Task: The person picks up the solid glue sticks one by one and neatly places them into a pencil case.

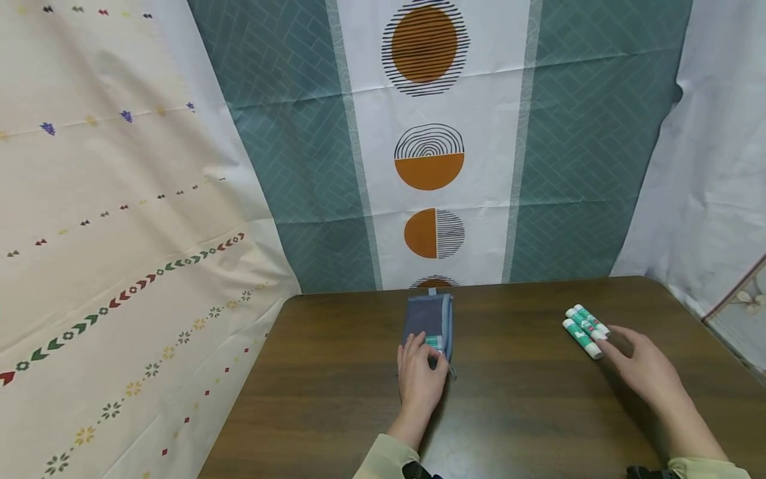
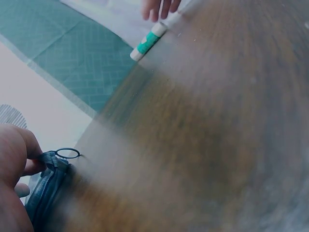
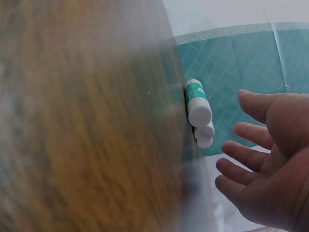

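Observation:
A blue-grey zip pouch (image 1: 426, 314) lies on the table, its long side pointing away from me. My left hand (image 1: 421, 376) is at its near end, and in the left wrist view thumb and finger pinch the pouch (image 2: 48, 193) edge beside a dark ring (image 2: 67, 153). A green and white glue stick (image 1: 435, 342) shows at the pouch, partly hidden by the hand. To the right, three white glue sticks with green labels lie side by side, the nearest glue stick (image 1: 582, 338) thickest. My right hand (image 3: 270, 164) is beside their near ends, fingers spread and holding nothing.
The brown wooden table (image 1: 509, 399) ends at a far edge close behind the pouch. A green and white patterned cloth (image 1: 437, 106) hangs behind it. A cream cloth (image 1: 149, 266) hangs on the left and a white cloth (image 1: 712, 166) on the right.

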{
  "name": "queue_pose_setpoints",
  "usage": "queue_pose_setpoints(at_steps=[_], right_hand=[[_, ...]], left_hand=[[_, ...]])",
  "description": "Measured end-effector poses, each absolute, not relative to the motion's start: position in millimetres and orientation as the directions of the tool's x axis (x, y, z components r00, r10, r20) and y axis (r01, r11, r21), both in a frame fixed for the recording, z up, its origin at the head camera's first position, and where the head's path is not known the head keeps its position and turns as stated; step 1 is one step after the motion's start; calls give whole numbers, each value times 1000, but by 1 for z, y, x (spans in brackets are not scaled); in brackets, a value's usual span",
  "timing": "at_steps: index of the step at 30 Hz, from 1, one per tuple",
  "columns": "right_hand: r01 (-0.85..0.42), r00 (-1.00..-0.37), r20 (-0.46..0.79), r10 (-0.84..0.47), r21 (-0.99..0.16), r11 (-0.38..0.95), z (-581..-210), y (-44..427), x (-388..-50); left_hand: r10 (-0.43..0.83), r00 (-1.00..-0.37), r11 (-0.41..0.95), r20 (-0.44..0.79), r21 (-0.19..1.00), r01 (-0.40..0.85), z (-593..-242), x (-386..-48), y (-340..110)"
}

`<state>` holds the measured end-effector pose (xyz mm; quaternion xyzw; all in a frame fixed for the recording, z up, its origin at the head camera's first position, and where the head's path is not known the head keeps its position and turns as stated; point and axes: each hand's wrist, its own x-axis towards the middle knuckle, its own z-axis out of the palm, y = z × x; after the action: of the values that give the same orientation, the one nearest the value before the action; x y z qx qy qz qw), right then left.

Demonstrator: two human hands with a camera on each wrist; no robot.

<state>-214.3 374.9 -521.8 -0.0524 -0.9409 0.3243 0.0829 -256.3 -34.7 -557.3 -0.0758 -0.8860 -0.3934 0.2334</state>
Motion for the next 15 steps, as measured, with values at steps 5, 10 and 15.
queue_pose_setpoints(at_steps=[5, 10, 15], right_hand=[[73, -990, 46, 131, -630, 773, -523, 378, -212], [78, -992, 31, 125, -629, 773, -525, 378, -214], [86, -992, 22, 125, -608, 790, -527, 379, -215]], left_hand=[[-50, -878, 676, 477, 663, 322, -557, -255, -35], [-51, -889, 669, 454, 676, 307, -557, -256, -36], [-50, -892, 670, 448, 678, 303, -556, -257, -35]])
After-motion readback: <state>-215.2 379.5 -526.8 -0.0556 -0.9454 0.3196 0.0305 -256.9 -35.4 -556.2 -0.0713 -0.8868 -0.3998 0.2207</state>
